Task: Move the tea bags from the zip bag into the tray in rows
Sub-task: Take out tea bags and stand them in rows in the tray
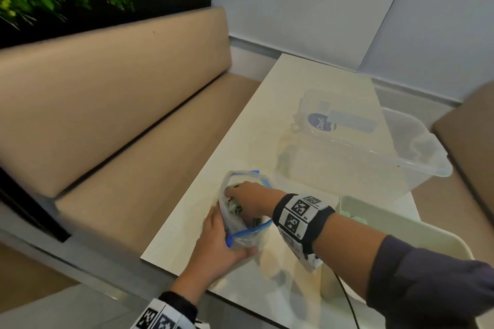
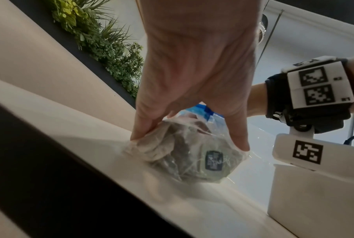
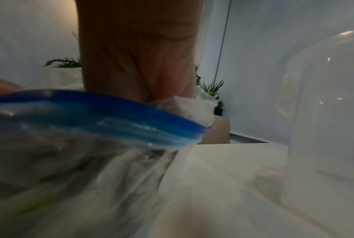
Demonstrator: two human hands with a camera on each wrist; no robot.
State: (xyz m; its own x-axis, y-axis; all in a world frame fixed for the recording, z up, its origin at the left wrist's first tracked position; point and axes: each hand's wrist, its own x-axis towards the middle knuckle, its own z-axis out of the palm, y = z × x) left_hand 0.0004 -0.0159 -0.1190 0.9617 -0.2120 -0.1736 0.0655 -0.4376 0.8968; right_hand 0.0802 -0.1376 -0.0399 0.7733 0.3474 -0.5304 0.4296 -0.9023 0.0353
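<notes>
my left hand [image 1: 213, 243] clamps its fingers [image 2: 140, 127] round the zip bag [image 1: 240, 224] on the worktop [image 1: 307, 93]. my right hand [image 1: 248, 200] reaches inside among the tea bags [image 2: 192, 154]; its fingers are hidden. the tray [image 1: 401, 224] sits just right.

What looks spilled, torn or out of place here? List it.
Nothing stands out. The zip bag sits on the table, open, with the tea bags bunched inside. The left hand grips its side; the right hand reaches into its mouth. No spill or tear shows.
</notes>
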